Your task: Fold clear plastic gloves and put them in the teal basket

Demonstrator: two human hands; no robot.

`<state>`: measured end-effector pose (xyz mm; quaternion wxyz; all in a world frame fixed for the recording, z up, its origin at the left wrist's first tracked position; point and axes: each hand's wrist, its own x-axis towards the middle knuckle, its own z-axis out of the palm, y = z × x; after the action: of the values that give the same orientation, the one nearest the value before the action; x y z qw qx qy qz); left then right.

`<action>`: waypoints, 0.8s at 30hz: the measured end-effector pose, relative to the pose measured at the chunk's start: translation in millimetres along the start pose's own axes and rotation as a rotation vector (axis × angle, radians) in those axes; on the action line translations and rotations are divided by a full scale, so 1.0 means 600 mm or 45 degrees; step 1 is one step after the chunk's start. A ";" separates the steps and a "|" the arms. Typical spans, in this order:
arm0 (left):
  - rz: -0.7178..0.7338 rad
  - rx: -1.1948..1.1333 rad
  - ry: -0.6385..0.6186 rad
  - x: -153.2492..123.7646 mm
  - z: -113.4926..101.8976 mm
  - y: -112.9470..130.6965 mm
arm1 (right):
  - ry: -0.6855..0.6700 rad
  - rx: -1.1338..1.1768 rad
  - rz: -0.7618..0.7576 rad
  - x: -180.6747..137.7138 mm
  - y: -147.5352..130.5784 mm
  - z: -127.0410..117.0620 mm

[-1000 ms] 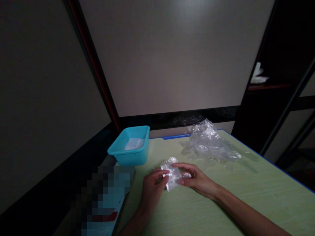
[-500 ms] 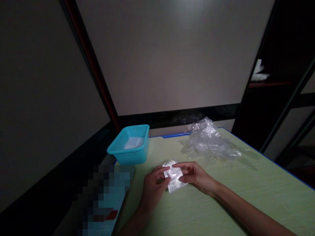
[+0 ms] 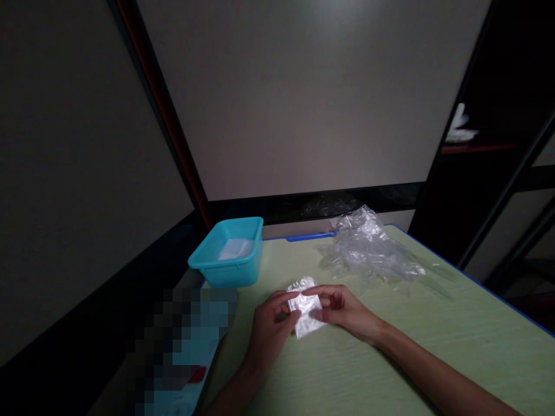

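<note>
A small, shiny, folded plastic bag [image 3: 307,317] lies on the pale green table between my hands. My left hand [image 3: 271,326] holds its left side with thumb and fingertips. From the other side, my right hand [image 3: 342,311] has its index finger at the upper part and its thumb on the right edge. Both index fingertips nearly meet on the plastic. A loose heap of crumpled clear plastic bags [image 3: 368,248] rests farther back on the right.
A turquoise plastic basket [image 3: 225,273] with folded whitish plastic [image 3: 236,248] inside stands at the table's back left corner. Behind the table [image 3: 442,341] rises a large pale panel [image 3: 312,104]. Dark shelving [image 3: 481,147] with a white object is at the right.
My fingers have shifted slightly over the folded plastic bag, and its top rounded part shows a little more. The basket and the heap stay in place.
</note>
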<state>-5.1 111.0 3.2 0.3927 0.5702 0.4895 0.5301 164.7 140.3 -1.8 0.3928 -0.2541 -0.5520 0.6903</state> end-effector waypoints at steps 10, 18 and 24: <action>-0.102 -0.033 -0.010 -0.002 0.002 0.005 | 0.026 -0.071 0.035 0.002 0.005 -0.002; -0.204 -0.049 -0.034 -0.002 0.004 0.006 | 0.024 -0.051 0.041 0.001 0.008 -0.005; -0.249 -0.120 -0.023 0.001 0.006 0.011 | 0.028 -0.052 0.022 0.001 0.004 -0.003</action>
<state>-0.8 110.1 9.1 0.4735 0.5054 0.5137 0.5064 164.8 141.7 -4.7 0.3876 -0.2744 -0.5592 0.6795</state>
